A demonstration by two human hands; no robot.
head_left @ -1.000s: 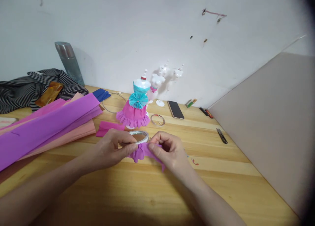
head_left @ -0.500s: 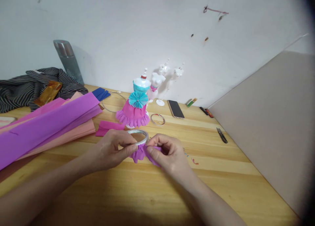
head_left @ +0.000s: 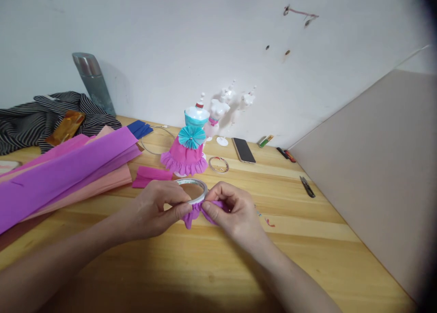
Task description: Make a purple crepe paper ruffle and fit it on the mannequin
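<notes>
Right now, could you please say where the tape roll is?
In the head view, the tape roll is just below centre, gripped by the left hand, with the right hand and purple crepe-paper strip at its near edge.

The fingers [head_left: 178, 210] of the left hand [head_left: 150, 213] hide the near left part of the tape roll [head_left: 202, 195], whose printing is too small to read. The right hand [head_left: 237, 213] covers part of the purple paper strip [head_left: 191, 219]; the coloured bits [head_left: 268, 222] beside it are too small to make out. The left edge cuts off the paper sheets [head_left: 68, 172], the striped cloth [head_left: 20, 124] and an unclear pale object [head_left: 7, 166]. The dressed figure [head_left: 191, 138] partly hides the white figure [head_left: 218, 109] behind.
</notes>
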